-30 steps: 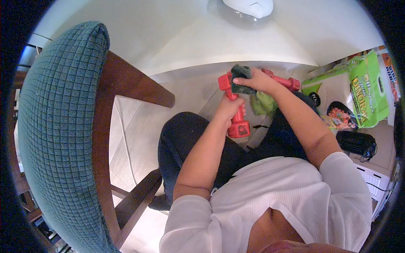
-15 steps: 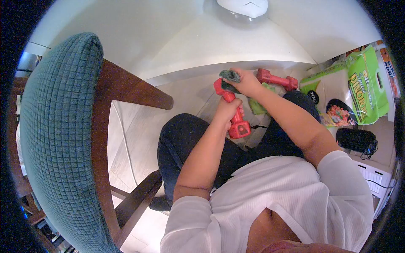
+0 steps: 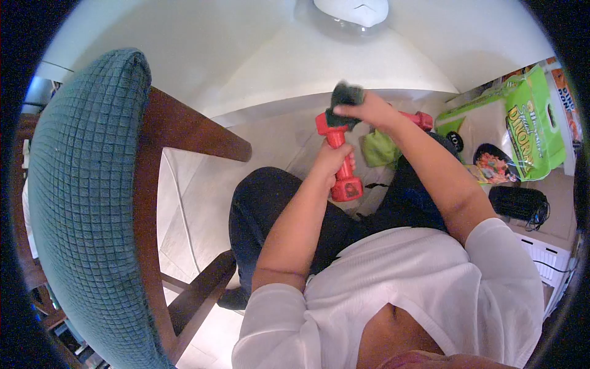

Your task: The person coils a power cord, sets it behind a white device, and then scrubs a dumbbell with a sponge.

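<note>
My left hand (image 3: 335, 158) is wrapped round the handle of a red dumbbell (image 3: 347, 189), which stands out lengthwise above my lap. In my right hand (image 3: 373, 112) is a dark green cloth (image 3: 345, 101), pressed against the far head of that dumbbell and partly covering it. A second red dumbbell (image 3: 423, 120) lies on the floor behind my right forearm, which hides part of it. Close to my right wrist, a light green cloth (image 3: 379, 149) rests on the floor near my knee.
On the left stands a wooden chair (image 3: 169, 123) with a teal padded cover. To the right are a green rice bag (image 3: 530, 132), a black bundle with a cord (image 3: 519, 206) and a white basket (image 3: 544, 261). A white cable (image 3: 179, 206) runs along the floor.
My right hand has shifted slightly right and turned, so the dark cloth now spreads over the dumbbell's far end. The light green cloth shows more. My left hand keeps its hold.
</note>
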`<state>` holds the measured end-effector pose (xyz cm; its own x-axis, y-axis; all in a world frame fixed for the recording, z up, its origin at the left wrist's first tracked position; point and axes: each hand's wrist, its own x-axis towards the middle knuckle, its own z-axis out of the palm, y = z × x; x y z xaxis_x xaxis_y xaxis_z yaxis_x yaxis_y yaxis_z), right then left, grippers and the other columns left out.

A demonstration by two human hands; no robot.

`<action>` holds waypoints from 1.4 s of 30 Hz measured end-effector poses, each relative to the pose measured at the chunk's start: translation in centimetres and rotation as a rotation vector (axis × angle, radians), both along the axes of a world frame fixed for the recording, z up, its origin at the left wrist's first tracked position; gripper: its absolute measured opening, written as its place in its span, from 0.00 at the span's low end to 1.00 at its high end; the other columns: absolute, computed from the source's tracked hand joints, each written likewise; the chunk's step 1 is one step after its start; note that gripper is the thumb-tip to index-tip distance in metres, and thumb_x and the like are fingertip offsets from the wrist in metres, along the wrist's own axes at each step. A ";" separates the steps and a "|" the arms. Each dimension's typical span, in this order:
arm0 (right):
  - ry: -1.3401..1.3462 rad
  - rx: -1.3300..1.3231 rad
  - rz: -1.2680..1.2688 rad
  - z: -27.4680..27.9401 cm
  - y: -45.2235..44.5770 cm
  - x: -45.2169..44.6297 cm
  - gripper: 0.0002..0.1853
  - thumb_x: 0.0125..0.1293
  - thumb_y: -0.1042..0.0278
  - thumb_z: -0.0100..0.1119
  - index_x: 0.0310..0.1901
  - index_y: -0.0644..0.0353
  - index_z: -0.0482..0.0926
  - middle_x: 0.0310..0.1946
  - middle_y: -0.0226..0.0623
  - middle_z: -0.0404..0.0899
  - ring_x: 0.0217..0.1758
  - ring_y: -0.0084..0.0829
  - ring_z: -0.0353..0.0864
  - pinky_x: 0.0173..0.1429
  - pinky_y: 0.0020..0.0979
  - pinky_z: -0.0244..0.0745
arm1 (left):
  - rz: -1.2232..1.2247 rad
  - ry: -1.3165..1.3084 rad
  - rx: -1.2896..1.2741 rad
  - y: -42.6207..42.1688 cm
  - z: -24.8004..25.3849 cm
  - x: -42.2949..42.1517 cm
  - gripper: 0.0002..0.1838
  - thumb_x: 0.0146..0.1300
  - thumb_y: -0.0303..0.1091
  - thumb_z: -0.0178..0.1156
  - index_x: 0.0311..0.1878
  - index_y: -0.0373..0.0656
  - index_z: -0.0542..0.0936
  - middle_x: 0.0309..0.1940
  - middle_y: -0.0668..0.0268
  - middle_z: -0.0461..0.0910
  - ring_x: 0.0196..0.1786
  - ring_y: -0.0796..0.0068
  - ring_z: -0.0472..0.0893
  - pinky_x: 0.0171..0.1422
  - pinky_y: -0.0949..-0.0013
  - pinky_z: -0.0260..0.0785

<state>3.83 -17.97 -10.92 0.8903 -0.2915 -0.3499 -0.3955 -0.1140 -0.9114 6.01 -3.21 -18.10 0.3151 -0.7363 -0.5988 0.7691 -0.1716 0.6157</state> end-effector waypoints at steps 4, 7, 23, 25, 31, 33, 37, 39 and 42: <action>-0.079 -0.106 0.087 -2.7 0.2 -0.6 0.25 0.50 0.66 0.64 0.50 0.61 0.68 0.41 0.31 0.74 0.44 0.21 0.70 0.42 0.27 0.71 | -0.006 0.032 0.020 0.3 0.7 -0.2 0.15 0.48 0.23 0.53 0.39 0.44 0.62 0.18 0.66 0.68 0.18 0.74 0.72 0.20 0.69 0.69; -0.103 -0.061 0.119 -4.3 0.1 -0.1 0.25 0.53 0.65 0.62 0.52 0.58 0.66 0.44 0.33 0.73 0.46 0.22 0.71 0.45 0.26 0.70 | -0.021 0.027 0.001 0.4 0.2 0.0 0.14 0.48 0.23 0.53 0.38 0.43 0.63 0.18 0.65 0.68 0.18 0.74 0.72 0.21 0.69 0.69; -0.049 -0.533 -0.003 -4.4 3.9 0.7 0.16 0.48 0.72 0.55 0.41 0.54 0.68 0.32 0.48 0.75 0.40 0.46 0.75 0.42 0.37 0.68 | 0.028 0.088 -0.013 0.4 0.2 -0.1 0.03 0.51 0.24 0.50 0.30 0.40 0.67 0.19 0.66 0.68 0.19 0.74 0.71 0.22 0.68 0.69; -0.034 -0.576 -0.026 -4.4 4.1 0.8 0.16 0.48 0.72 0.55 0.41 0.54 0.67 0.32 0.48 0.75 0.40 0.47 0.74 0.41 0.38 0.68 | 0.042 0.088 -0.004 0.3 0.1 -0.2 0.03 0.51 0.24 0.50 0.30 0.40 0.68 0.19 0.66 0.68 0.19 0.74 0.71 0.22 0.68 0.69; 0.047 -0.591 -0.075 -3.4 4.8 1.0 0.18 0.49 0.71 0.53 0.45 0.53 0.66 0.34 0.50 0.74 0.43 0.49 0.73 0.43 0.39 0.68 | 0.054 0.071 0.016 0.3 0.2 -0.1 0.03 0.51 0.24 0.50 0.30 0.40 0.67 0.19 0.65 0.68 0.19 0.74 0.71 0.22 0.68 0.68; 0.049 -0.611 -0.085 -3.5 4.8 1.2 0.20 0.50 0.71 0.53 0.48 0.54 0.65 0.36 0.51 0.74 0.44 0.49 0.73 0.44 0.39 0.68 | 0.062 0.067 0.011 0.3 0.3 0.0 0.03 0.52 0.25 0.50 0.30 0.40 0.67 0.19 0.66 0.68 0.19 0.74 0.71 0.22 0.68 0.68; -0.013 -0.597 -0.175 -4.2 4.8 1.3 0.23 0.53 0.70 0.53 0.52 0.58 0.63 0.39 0.51 0.74 0.44 0.46 0.73 0.45 0.37 0.69 | 0.035 0.058 -0.017 0.0 0.2 0.1 0.04 0.52 0.25 0.50 0.32 0.41 0.67 0.19 0.66 0.68 0.19 0.74 0.71 0.21 0.68 0.68; -0.063 -0.506 -0.246 -4.3 4.3 1.5 0.22 0.55 0.68 0.53 0.52 0.60 0.63 0.39 0.48 0.75 0.43 0.43 0.75 0.44 0.36 0.70 | 0.030 0.037 -0.006 -0.1 0.4 0.2 0.06 0.51 0.24 0.51 0.33 0.41 0.66 0.19 0.66 0.68 0.19 0.74 0.71 0.21 0.69 0.68; -0.155 -0.188 -0.417 -4.4 2.2 1.8 0.16 0.58 0.67 0.53 0.47 0.61 0.65 0.35 0.42 0.76 0.40 0.35 0.76 0.41 0.33 0.71 | 0.035 -0.015 0.026 -0.2 0.9 0.1 0.09 0.50 0.23 0.52 0.34 0.42 0.65 0.18 0.66 0.68 0.18 0.74 0.71 0.20 0.69 0.67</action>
<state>5.64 -15.81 -15.36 0.7218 -0.6800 -0.1291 -0.3032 -0.1429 -0.9422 6.09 -3.42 -17.17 0.3499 -0.7090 -0.6123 0.7654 -0.1605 0.6232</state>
